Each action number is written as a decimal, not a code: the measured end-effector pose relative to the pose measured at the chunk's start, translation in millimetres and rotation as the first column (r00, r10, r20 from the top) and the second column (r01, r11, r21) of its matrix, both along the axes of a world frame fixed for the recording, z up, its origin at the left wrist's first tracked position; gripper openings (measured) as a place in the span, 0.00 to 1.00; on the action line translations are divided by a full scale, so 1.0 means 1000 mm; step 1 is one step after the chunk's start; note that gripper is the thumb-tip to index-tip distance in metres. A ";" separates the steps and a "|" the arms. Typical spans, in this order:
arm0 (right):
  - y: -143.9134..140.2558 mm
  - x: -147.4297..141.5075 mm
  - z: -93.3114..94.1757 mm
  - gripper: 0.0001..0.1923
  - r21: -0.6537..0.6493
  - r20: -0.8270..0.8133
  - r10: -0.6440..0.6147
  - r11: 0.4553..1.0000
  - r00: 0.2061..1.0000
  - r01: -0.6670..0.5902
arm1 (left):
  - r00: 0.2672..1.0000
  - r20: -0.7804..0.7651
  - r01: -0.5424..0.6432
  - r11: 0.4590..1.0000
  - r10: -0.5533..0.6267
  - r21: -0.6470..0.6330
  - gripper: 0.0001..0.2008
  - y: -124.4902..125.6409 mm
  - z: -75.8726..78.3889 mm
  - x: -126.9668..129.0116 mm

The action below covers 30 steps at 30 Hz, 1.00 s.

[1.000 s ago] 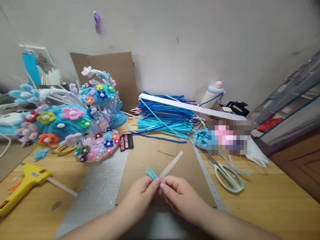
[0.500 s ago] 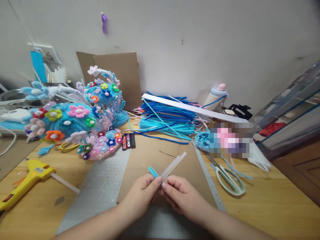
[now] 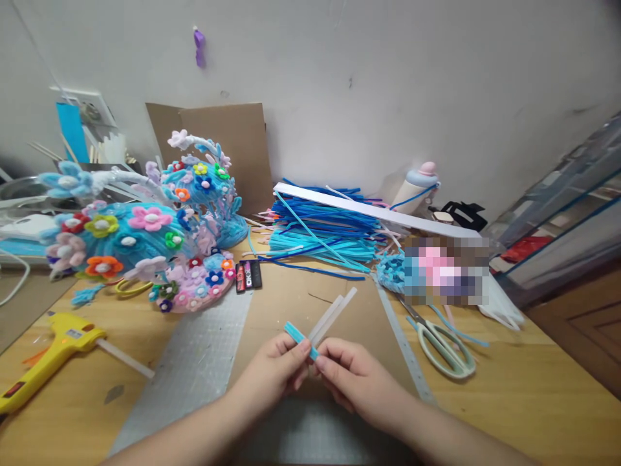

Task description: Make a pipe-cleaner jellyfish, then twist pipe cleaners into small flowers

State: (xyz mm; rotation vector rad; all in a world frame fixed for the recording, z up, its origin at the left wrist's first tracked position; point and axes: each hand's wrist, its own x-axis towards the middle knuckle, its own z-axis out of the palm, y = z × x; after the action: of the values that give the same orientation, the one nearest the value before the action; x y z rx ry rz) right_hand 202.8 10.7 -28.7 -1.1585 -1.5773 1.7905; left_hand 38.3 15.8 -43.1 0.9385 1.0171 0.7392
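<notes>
Now both hands meet over the cardboard (image 3: 291,304) on the worktop (image 3: 524,395). Left hand (image 3: 279,375) pinches the blue fuzzy stick (image 3: 299,338); right hand (image 3: 356,378) pinches two clear sticks (image 3: 332,315). Best to hold tight near the tips, so nothing slips.

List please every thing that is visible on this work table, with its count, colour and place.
translucent glue sticks: two, whitish, pinched in both hands
short fuzzy pipe cleaner piece: one, light blue, at the fingertips
hot glue gun: one, yellow, left
flower-covered pipe cleaner pieces: several, blue, pink, back left
pipe cleaner pile: one, blue, centre back
scissors: one, pale green, right
metal ruler: one, grey, right of cardboard
left hand: one, centre
right hand: one, centre
</notes>
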 end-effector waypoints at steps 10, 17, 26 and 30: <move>0.005 0.002 -0.001 0.19 0.011 0.030 -0.021 1.000 0.999 0.021 | 0.989 -0.023 -0.150 0.988 0.149 -0.035 0.25 0.004 0.007 -0.001; 0.014 0.004 -0.010 0.15 0.138 0.089 -0.127 0.984 0.988 0.114 | 0.951 -0.177 -0.219 0.955 0.255 0.201 0.24 0.002 0.000 -0.002; 0.017 0.005 -0.011 0.19 0.045 0.015 -0.227 0.973 0.974 0.226 | 0.950 -0.185 -0.203 0.948 0.252 0.246 0.21 0.004 -0.006 -0.004; 0.028 0.019 -0.008 0.17 0.216 -0.062 -0.466 0.857 0.883 0.467 | 0.946 -0.153 -0.242 0.937 0.285 0.251 0.22 0.004 -0.007 -0.006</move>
State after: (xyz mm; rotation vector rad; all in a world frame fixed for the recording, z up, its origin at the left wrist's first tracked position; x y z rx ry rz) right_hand 222.3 38.9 -36.5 -1.2855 -1.3064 1.2632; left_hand 32.2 20.2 -50.6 1.0980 1.2593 1.0254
